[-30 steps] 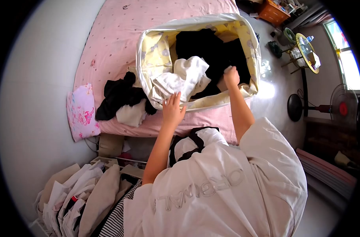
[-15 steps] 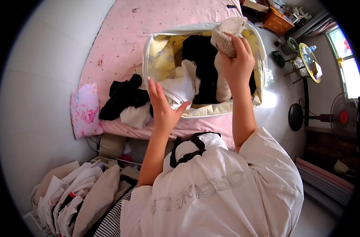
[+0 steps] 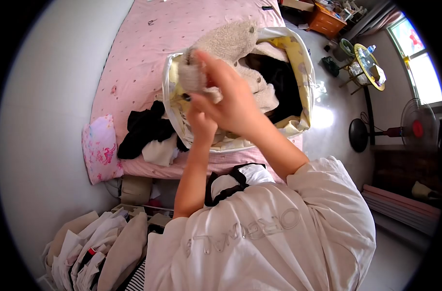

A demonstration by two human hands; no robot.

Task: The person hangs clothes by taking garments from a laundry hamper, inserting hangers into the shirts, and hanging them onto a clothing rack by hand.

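Fleece (image 3: 230,41) check, people: where's that fuzzy beige thing with the dark buttons right now?

Up over the big white-rimmed bin (image 3: 307,68), the one with the yellow patterned lining. It's bunched across the far left part of the opening, covering some of the far rim, and more of it spreads toward the middle on top of the black clothes (image 3: 281,82).

Ok, and who's got it?

Right hand (image 3: 226,92) for sure. It's reaching across to the left, thumb below and fingers above, pinching one end of the fuzzy stuff. Bit blurry there tbh.

And the left hand (image 3: 201,123)?

Tucked just below and partly behind the right one, over the near left side of the bin. Fingers look curled in, but the right hand hides too much, so I can't tell if it's got any cloth.

What's around it?

Bin's sitting on a pink bed (image 3: 134,63). Just left of it there's a black heap (image 3: 143,128) with a cream cloth (image 3: 160,151) by its near edge, then a floral pillow (image 3: 103,148) closer to the wall. Lower left, a packed row of pale clothes (image 3: 80,247).
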